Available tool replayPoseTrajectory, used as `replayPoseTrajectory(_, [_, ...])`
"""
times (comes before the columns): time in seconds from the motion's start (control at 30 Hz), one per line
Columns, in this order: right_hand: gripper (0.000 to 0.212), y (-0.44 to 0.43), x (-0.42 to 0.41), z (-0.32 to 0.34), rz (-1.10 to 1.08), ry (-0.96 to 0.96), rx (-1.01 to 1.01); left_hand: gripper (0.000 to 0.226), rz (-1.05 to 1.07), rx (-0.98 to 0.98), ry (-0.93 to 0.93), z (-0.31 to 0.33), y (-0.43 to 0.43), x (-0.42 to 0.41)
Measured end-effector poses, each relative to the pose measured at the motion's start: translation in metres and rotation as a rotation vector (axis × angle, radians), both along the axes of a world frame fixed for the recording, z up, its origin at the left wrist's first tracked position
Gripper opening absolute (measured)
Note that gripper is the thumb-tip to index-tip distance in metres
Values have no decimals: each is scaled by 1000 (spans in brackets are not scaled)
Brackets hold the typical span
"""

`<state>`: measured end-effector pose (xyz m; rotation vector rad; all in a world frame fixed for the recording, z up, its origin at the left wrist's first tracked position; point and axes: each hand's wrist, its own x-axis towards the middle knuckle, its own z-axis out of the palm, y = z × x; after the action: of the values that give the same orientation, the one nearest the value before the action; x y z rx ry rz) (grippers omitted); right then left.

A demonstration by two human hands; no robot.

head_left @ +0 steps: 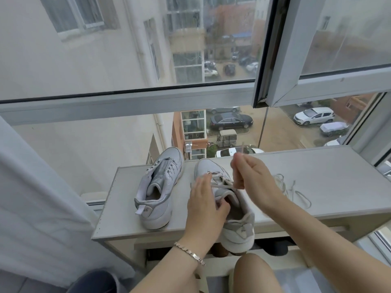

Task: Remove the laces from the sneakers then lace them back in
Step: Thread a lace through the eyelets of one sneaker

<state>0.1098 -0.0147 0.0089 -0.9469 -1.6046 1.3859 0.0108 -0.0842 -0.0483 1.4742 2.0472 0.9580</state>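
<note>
Here, the right hand [251, 174] clamps the lace [224, 186] end between thumb and fingertips, just above the nearer sneaker [239, 227]. The left hand [203, 199], fingers straight, presses on it. Pull steadily along the lace's line, keeping the sneaker pinned. A spare lace [296, 191] lies right of the fingers.

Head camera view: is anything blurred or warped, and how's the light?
Head view: the right hand and the lace tip it pinches smear with motion; the window frame bows from the wide lens; daylight is soft and flat, with only faint shadows under the unlaced sneaker.
</note>
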Motion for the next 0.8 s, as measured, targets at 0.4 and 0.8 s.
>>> replayPoseTrajectory(0.4, [42, 23, 89, -12, -144, -921, 595, 57, -14, 46, -204, -3, 15, -15])
replayPoseTrajectory(0.8, [33, 4, 23, -35, 145, -934, 580, 37, 113, 169, -495, -11, 4, -26])
